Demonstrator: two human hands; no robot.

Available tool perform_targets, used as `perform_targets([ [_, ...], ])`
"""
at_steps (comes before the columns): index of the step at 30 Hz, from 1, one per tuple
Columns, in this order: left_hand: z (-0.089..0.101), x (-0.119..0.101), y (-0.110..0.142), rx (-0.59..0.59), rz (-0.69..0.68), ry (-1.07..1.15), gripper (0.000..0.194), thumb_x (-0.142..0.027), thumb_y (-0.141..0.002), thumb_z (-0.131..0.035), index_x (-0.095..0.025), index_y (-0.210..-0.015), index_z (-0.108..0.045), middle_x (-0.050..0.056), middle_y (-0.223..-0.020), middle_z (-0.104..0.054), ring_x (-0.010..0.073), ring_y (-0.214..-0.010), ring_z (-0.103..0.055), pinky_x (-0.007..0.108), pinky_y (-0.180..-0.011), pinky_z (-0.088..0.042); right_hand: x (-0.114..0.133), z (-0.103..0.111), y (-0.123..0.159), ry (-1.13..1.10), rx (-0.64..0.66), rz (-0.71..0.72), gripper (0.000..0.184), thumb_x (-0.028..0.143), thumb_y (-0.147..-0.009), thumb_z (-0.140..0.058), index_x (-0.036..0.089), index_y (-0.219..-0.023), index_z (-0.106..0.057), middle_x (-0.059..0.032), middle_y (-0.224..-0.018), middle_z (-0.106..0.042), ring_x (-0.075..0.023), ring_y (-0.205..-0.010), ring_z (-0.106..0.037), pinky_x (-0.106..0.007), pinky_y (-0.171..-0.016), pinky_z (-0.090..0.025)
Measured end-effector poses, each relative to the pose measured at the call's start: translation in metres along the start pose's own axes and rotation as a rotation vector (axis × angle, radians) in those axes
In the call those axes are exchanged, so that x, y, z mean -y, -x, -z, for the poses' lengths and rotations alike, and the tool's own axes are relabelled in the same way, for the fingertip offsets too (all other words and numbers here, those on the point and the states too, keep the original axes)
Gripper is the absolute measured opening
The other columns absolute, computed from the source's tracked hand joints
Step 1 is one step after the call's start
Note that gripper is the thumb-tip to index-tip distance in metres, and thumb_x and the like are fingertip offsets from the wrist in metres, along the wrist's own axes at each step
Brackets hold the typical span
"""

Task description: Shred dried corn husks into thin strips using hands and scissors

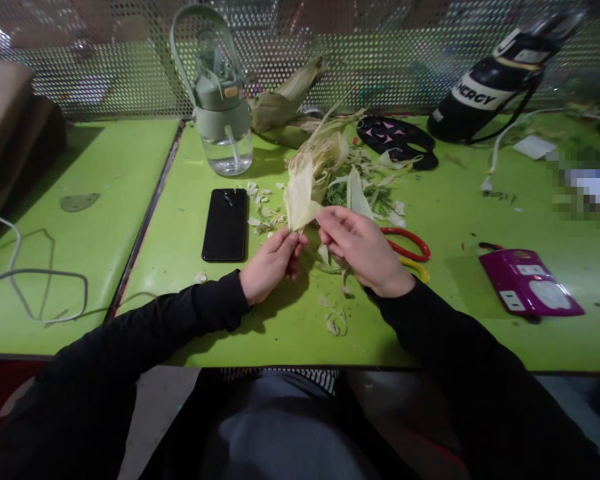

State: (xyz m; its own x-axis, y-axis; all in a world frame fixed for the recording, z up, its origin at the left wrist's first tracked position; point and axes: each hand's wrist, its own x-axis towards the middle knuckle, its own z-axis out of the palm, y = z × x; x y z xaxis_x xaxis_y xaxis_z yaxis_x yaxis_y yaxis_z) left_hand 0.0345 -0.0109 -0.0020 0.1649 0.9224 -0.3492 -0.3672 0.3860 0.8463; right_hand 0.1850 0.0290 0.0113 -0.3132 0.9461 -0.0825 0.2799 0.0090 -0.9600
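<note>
Pale corn husk [300,193] rises from between my two hands, its papery layers fanning away from me. My left hand [274,261] pinches the near end of the husk between thumb and fingers. With its fingers pressed together, my right hand [361,245] grips the right edge of the same husk. Scissors with red and yellow handles [410,243] lie beside my right hand, partly covered by it. Past my hands, a heap of dry husk strands and green scraps [337,190] spreads on the green table [275,333]. Small pale husk bits [263,212] are scattered left of the held husk.
A black phone [225,225] and a green-lidded water bottle [224,120] stand left of the husks. Larger husks [285,107] rest by the mesh partition [130,60]. To the right are a black bottle [480,93], a purple socket box [533,283] and a white cable [497,150].
</note>
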Motion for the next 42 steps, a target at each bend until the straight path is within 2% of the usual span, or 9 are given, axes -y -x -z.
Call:
perform_targets([
  [5, -0.001, 0.007, 0.001, 0.01, 0.061, 0.0, 0.023, -0.02, -0.099, -0.038, -0.015, -0.081, -0.052, -0.006, -0.062, -0.036, 0.0034, -0.044, -0.029, 0.014, -0.039, -0.022, -0.003, -0.003, -0.004, 0.001, -0.146, 0.098, 0.042, 0.052, -0.087, -0.061, 0.023, -0.118, -0.059, 0.0024, -0.069, -0.053, -0.011, -0.052, -0.041, -0.025, -0.045, -0.031],
  [7, 0.0, 0.01, 0.001, 0.049, 0.11, 0.013, 0.024, -0.02, -0.099, -0.038, -0.014, -0.081, -0.053, -0.006, -0.061, -0.035, 0.0033, -0.044, -0.029, 0.014, -0.039, -0.021, -0.001, -0.002, -0.004, 0.091, -0.137, 0.145, 0.037, 0.048, -0.088, -0.06, 0.024, -0.115, -0.06, 0.0005, -0.071, -0.056, -0.0135, -0.057, -0.046, -0.027, -0.049, -0.035],
  [11, 0.002, 0.012, 0.001, 0.108, 0.165, 0.059, 0.024, -0.02, -0.098, -0.04, -0.013, -0.082, -0.057, -0.006, -0.062, -0.034, 0.0034, -0.045, -0.029, 0.013, -0.04, -0.023, 0.005, 0.005, -0.005, 0.189, 0.067, 0.221, 0.018, 0.035, -0.091, -0.055, 0.023, -0.1, -0.066, -0.0004, -0.077, -0.06, -0.0134, -0.061, -0.052, -0.028, -0.056, -0.041],
  [14, 0.002, 0.011, 0.001, 0.134, 0.156, 0.141, 0.023, -0.019, -0.097, -0.041, -0.013, -0.08, -0.055, -0.005, -0.062, -0.034, 0.0037, -0.046, -0.028, 0.013, -0.04, -0.023, 0.005, 0.013, -0.008, 0.189, -0.039, 0.236, 0.014, 0.03, -0.089, -0.058, 0.022, -0.099, -0.066, -0.0012, -0.083, -0.064, -0.011, -0.059, -0.052, -0.026, -0.054, -0.041],
  [17, 0.002, 0.013, 0.001, 0.132, 0.086, 0.15, 0.021, -0.02, -0.097, -0.042, -0.015, -0.079, -0.051, -0.005, -0.063, -0.034, 0.0042, -0.047, -0.027, 0.013, -0.04, -0.024, -0.002, 0.018, -0.011, 0.162, -0.15, 0.151, 0.016, 0.034, -0.085, -0.065, 0.02, -0.091, -0.064, -0.0013, -0.079, -0.062, -0.0092, -0.056, -0.049, -0.023, -0.048, -0.038],
  [22, 0.006, 0.023, 0.0, 0.121, -0.099, -0.165, 0.019, -0.025, -0.099, -0.039, -0.017, -0.085, -0.049, -0.007, -0.061, -0.031, 0.0056, -0.045, -0.028, 0.015, -0.041, -0.026, -0.011, 0.011, -0.013, -0.096, 0.051, -0.049, 0.033, 0.05, -0.087, -0.06, 0.018, -0.082, -0.061, 0.0012, -0.066, -0.056, -0.0076, -0.051, -0.046, -0.021, -0.043, -0.034],
  [29, 0.014, 0.025, 0.0, 0.198, -0.339, -0.574, 0.018, -0.03, -0.097, -0.043, -0.017, -0.088, -0.051, -0.004, -0.064, -0.039, 0.0072, -0.05, -0.035, 0.019, -0.046, -0.029, -0.001, 0.003, -0.008, -0.34, -0.036, 0.047, 0.03, 0.041, -0.07, -0.079, 0.019, -0.074, -0.058, 0.0067, -0.06, -0.053, -0.0043, -0.047, -0.038, -0.021, -0.042, -0.029],
  [35, 0.01, 0.029, -0.005, 0.096, -0.212, -0.297, 0.025, -0.039, -0.097, -0.042, -0.018, -0.087, -0.049, -0.007, -0.057, -0.031, 0.0066, -0.044, -0.03, 0.018, -0.041, -0.028, 0.006, 0.006, -0.005, -0.332, -0.243, 0.152, 0.028, 0.037, -0.069, -0.079, 0.02, -0.072, -0.057, 0.0063, -0.06, -0.055, -0.0042, -0.043, -0.036, -0.021, -0.038, -0.026],
  [42, 0.005, 0.023, -0.004, 0.066, -0.105, -0.164, 0.023, -0.036, -0.096, -0.049, -0.017, -0.085, -0.05, -0.009, -0.054, -0.031, 0.0051, -0.041, -0.029, 0.016, -0.039, -0.026, 0.0, 0.011, -0.006, -0.246, -0.193, 0.174, 0.02, 0.036, -0.078, -0.072, 0.019, -0.081, -0.062, 0.0045, -0.06, -0.055, -0.0053, -0.045, -0.038, -0.021, -0.039, -0.029],
])
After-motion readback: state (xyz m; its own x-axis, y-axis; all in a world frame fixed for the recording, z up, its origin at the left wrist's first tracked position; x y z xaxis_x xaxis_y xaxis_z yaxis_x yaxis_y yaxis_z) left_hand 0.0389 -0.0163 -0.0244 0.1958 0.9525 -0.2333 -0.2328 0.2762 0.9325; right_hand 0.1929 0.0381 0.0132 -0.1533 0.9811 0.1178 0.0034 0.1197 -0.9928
